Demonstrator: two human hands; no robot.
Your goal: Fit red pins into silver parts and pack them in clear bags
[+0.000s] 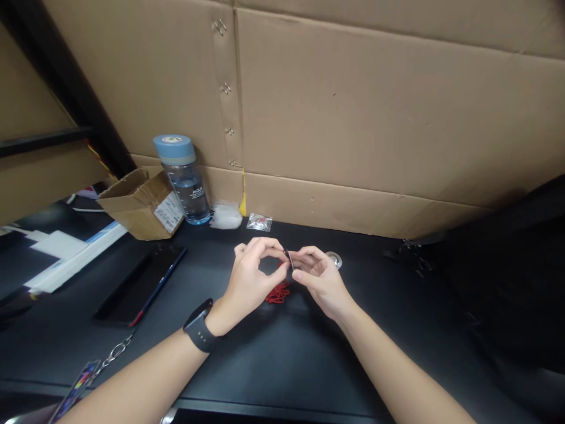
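While the left hand (258, 271) and right hand (321, 281) both pinch a thin dark piece (289, 259), from my screen I'd guard against a slip.
The left hand closes on it, between the two; a loosened pinch could drop it into the red cord (277, 294) just below, where loops might hide it. The right hand clamps its other side, so uneven pressure could flick it toward the clear round item (337, 259) just beyond.
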